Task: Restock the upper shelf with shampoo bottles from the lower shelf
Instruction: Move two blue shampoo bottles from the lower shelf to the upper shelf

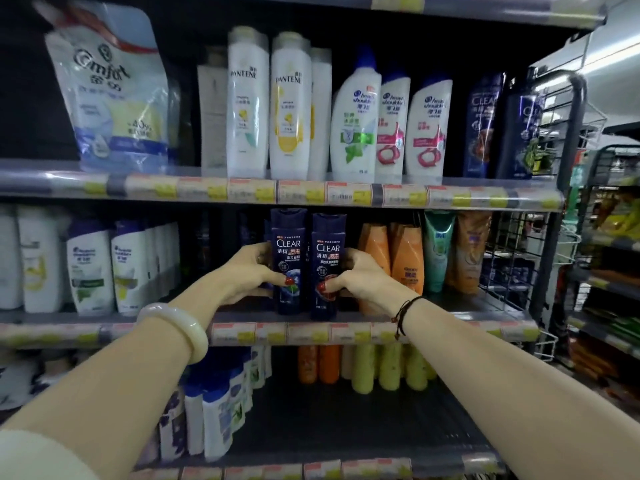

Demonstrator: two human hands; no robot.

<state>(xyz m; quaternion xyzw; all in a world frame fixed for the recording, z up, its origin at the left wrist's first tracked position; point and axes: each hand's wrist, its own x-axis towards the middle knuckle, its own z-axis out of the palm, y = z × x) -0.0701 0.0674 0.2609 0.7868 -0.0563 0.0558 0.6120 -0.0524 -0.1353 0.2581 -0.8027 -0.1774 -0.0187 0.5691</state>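
Left hand (249, 271) and right hand (356, 273) each clamped on a Clear bottle (289, 261), centre frame; lift straight up, clearing the shelf lip (311, 194).

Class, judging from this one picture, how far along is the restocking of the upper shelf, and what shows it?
Early stage. Done: nothing can be confirmed; the upper shelf already carries two dark Clear bottles at its right end. In hand: the left hand grips one Clear bottle and the right hand another, both standing upright on the lower shelf. Left: lifting both bottles up.
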